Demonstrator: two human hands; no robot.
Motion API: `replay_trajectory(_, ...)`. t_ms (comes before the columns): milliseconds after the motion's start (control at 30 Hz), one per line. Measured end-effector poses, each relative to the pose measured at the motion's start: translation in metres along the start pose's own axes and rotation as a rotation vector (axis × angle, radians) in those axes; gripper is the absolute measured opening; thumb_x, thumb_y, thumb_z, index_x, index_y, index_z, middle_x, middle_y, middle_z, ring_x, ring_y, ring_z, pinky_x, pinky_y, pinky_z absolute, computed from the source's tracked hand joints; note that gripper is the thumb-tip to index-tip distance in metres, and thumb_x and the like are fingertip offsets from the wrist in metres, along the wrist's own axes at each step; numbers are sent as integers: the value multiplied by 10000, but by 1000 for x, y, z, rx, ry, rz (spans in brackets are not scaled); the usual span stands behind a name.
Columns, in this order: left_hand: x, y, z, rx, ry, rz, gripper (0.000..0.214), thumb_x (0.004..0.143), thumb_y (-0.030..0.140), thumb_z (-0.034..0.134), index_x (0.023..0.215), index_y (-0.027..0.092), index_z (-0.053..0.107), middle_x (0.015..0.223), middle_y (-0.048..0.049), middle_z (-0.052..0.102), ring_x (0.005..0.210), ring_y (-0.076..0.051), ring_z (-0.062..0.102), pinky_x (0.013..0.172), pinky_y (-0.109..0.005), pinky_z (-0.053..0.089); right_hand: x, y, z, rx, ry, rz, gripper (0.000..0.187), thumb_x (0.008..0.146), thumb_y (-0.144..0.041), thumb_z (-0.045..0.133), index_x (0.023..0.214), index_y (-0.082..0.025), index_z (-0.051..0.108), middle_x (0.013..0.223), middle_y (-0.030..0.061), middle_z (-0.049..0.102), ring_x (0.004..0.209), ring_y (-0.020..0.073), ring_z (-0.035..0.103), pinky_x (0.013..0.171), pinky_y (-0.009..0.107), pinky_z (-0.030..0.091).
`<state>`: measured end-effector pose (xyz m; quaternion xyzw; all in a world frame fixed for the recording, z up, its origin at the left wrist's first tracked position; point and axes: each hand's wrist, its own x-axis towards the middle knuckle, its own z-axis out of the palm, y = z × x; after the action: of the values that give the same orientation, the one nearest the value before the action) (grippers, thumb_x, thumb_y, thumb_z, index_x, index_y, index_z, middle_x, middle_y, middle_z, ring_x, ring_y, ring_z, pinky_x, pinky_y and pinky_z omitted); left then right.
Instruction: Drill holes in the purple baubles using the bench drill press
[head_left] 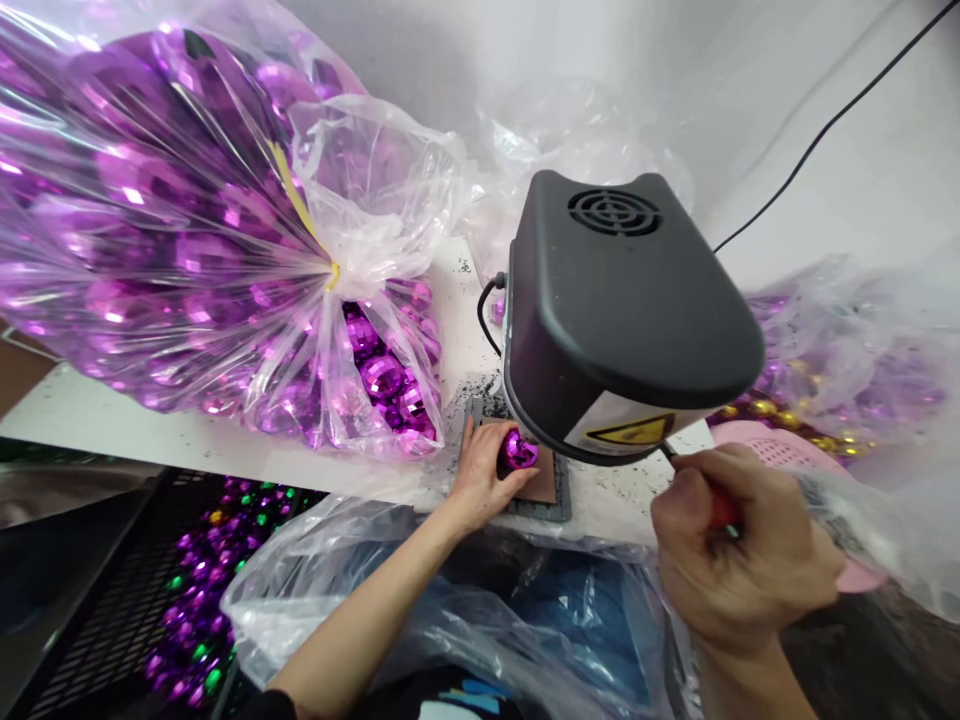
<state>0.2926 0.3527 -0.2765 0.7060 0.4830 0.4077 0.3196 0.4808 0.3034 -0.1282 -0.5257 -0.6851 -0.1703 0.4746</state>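
The left hand's grip (484, 468) hid part of the purple ball (520, 450); the right hand's grip (739, 545) covered most of the red handle (724, 508). The left edge cut off the big bag (172, 220). The label (630, 428) was too blurred to read.

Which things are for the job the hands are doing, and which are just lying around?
Seem part of the job:
- purple faceted ball, in the left hand
- brown pad
- black machine
- red handle, in the right hand

Maybe just nearby:
- tied plastic bag
- black crate
- pink perforated plastic thing

ball (520, 450) — glossy, mirror-faceted | machine housing (637, 310) — smooth, matt plastic
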Motion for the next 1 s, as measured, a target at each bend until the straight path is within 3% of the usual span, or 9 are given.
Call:
replay_trajectory(167, -1, -2, 1, 1, 1, 9, 437, 860, 317, 747, 1266, 233, 609, 1237, -104, 699, 1215, -300, 625, 1267, -627, 172, -17, 4, 8, -8, 26, 15, 161, 901, -186, 608, 1061, -202, 609, 835, 30, 649, 652, 96, 548, 573, 238, 427)
replay_trajectory(567, -1, 0, 0, -19, -2, -32, 450, 833, 359, 782, 1255, 266, 657, 1227, -102, 709, 1201, -317, 635, 1127, -569, 461, -36, 16, 17, 72, 3, -9, 163, 896, -214, 583, 1057, -233, 575, 840, 19, 597, 724, 122, 562, 603, 258, 435)
replay_trajectory(733, -2, -4, 2, -7, -4, -33, 394, 828, 371, 787, 1197, 267, 696, 1228, -102, 712, 1190, -322, 640, 1107, -572, 482, -36, 16, 18, 23, -33, -71, 174, 889, -166, 552, 1048, -234, 566, 826, 10, 576, 724, 114, 562, 593, 248, 426)
replay_trajectory(1000, -2, -6, 3, -22, 3, -54, 416, 818, 370, 794, 1206, 262, 689, 1224, -99, 712, 1191, -317, 640, 1109, -566, 481, -44, 20, 28, 48, 47, -54, 139, 865, -168, 551, 982, -234, 586, 813, 24, 571, 753, 138, 585, 636, 267, 482)
